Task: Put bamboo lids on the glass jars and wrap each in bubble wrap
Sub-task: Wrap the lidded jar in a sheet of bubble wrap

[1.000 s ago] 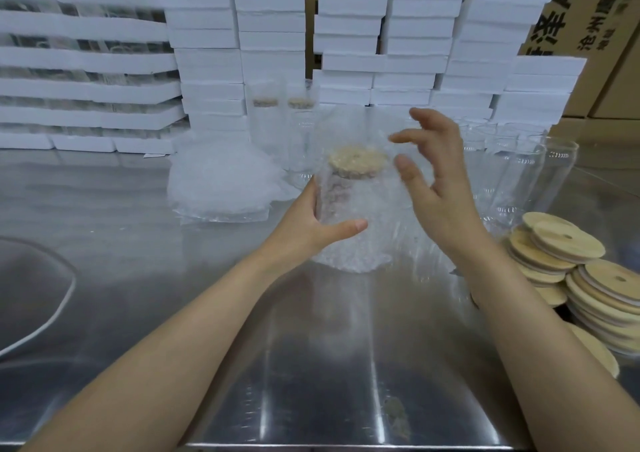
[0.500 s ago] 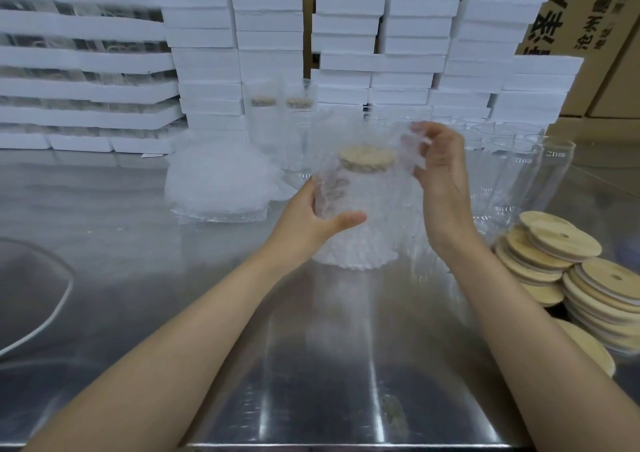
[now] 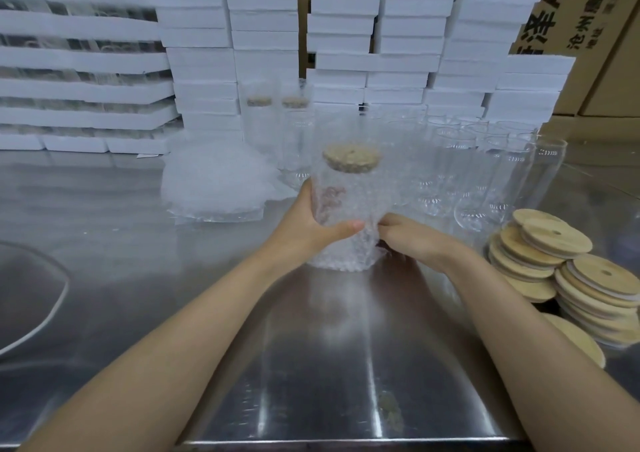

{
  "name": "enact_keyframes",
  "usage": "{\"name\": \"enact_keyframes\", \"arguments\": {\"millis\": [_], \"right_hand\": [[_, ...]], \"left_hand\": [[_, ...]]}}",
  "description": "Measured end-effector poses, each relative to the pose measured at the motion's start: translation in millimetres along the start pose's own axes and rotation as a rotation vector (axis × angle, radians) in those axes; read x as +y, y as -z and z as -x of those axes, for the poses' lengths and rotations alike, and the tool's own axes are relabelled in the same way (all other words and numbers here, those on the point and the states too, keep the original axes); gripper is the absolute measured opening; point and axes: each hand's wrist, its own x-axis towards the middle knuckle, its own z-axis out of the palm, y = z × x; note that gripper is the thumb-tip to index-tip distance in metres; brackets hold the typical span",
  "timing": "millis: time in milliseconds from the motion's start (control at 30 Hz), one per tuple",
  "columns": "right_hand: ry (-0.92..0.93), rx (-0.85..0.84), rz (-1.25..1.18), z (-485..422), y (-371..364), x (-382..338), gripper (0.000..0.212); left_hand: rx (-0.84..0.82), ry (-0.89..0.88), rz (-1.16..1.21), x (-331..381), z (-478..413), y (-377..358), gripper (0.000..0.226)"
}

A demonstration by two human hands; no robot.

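On the steel table (image 3: 329, 365), behind it stacked white foam boxes (image 3: 263, 18), the glass jar (image 3: 346, 195) with a round bamboo lid (image 3: 350, 156) is upright inside knobbly bubble wrap (image 3: 346, 257). The left hand (image 3: 308, 226) grips its left side. The right hand (image 3: 412, 240) pinches the wrap low on its right. If this pinch loosens, the springy sheet may unroll.

I see pale tan lids (image 3: 554, 240) at four o'clock, white foam boxes (image 3: 263, 18) at twelve, brown cartons (image 3: 620, 80) with black lettering at one, clear dimpled bubble wrap (image 3: 349, 191) centre.
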Motion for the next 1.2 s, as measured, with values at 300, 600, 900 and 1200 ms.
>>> {"name": "enact_keyframes", "arguments": {"millis": [300,600,900,1200], "right_hand": [[-0.005,0.028,-0.279,-13,-9,10,0.017],[0.237,0.246,-0.396,-16,-21,9,0.020],[0.256,0.344,-0.413,-27,-57,-4,0.022],[0.383,0.192,-0.028,-61,-77,-16,0.025]], "left_hand": [[0.143,-0.030,0.026,5,-2,10,0.063],[0.170,-0.001,0.063,1,-4,9,0.090],[0.650,-0.267,0.212,58,-42,67,0.077],[0.562,-0.330,-0.113,134,-219,88,0.106]]}}
